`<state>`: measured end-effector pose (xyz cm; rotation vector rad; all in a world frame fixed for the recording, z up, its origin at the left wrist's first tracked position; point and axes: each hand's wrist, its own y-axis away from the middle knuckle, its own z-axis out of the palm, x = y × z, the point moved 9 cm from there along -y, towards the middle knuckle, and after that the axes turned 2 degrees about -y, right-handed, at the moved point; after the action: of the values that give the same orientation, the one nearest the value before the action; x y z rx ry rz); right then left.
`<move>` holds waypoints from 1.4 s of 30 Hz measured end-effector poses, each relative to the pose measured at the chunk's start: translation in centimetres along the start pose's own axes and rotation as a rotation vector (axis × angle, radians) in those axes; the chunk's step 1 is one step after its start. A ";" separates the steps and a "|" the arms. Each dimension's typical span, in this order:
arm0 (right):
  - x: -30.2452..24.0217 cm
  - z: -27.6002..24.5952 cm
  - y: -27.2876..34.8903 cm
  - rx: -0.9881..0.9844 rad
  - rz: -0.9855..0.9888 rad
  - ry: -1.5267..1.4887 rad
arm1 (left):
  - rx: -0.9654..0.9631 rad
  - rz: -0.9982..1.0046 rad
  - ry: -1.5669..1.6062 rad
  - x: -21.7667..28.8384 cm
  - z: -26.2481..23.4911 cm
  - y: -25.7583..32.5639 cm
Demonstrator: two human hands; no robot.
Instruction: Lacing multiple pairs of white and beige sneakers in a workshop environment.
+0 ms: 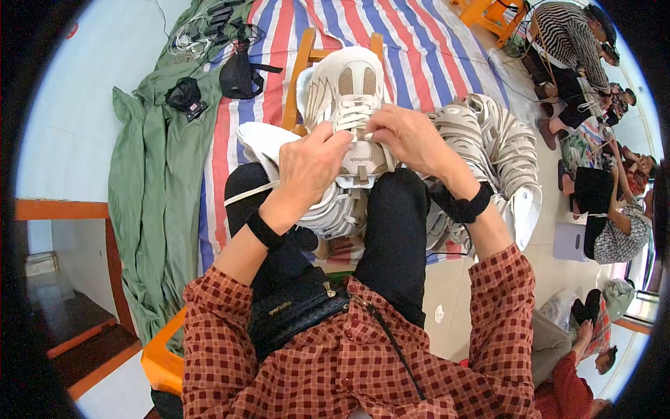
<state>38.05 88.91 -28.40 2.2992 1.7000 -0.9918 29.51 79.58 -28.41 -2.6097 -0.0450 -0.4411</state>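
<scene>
A cream sneaker (357, 60) with beige mesh on its toe sits between my knees, its toe pointing away from me and its tongue toward me. White shoelace (354, 107) runs across its eyelets in several rows. My left hand (307, 166) is closed in a pinch on the lace at the left edge of the eyelets. From under that hand a loose lace end (246, 193) reaches out over my left thigh. At the right edge, my right hand (413, 138) pinches the lace too, beside the tongue. The fingertips partly hide the upper eyelets.
Rows of similar sneakers (515, 150) are stacked at my right, with more (333, 218) below my hands. An orange wooden stool (296, 89) stands ahead on a striped sheet (429, 52). A black bag (239, 75) lies on green cloth (150, 181) at left. Other people sit at far right.
</scene>
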 end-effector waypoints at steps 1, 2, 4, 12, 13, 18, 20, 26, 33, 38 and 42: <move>0.0 0.4 -0.3 -0.034 -0.034 0.021 | 0.005 -0.005 -0.017 -0.2 0.2 0.0; 0.3 0.3 -0.4 -0.038 -0.034 0.019 | 0.003 -0.009 -0.017 -0.4 0.4 0.1; 0.2 0.7 -0.6 -0.157 -0.046 -0.139 | 0.102 -0.106 0.171 -1.6 -0.1 0.3; 2.1 3.0 -1.7 -0.182 0.335 0.200 | -0.063 -0.432 0.492 -6.2 3.6 0.1; 2.7 2.8 -1.4 -0.121 0.444 0.273 | -0.221 -0.659 0.689 -7.5 5.5 1.2; 1.4 1.3 0.8 0.155 0.442 -0.081 | -0.034 -0.944 1.152 -10.5 4.3 3.7; 1.1 0.7 1.8 0.223 0.395 -0.115 | -0.157 -0.941 1.187 -9.7 4.5 3.9; 0.0 0.5 2.9 0.261 0.272 0.103 | -0.250 -0.885 1.181 -8.4 4.2 4.4; -0.5 0.1 3.7 0.307 0.353 -0.022 | -0.023 -0.579 0.631 -7.7 1.9 2.6; 0.3 -0.1 3.6 0.243 0.377 0.033 | -0.107 -0.336 0.252 -4.2 2.0 0.9; 2.8 0.6 3.4 0.143 0.473 -0.170 | -0.102 -0.298 0.229 -3.6 1.5 1.0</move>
<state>41.24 89.69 -31.38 2.4476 0.9801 -1.1834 26.69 79.60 -31.24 -2.6413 -0.3454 -0.8654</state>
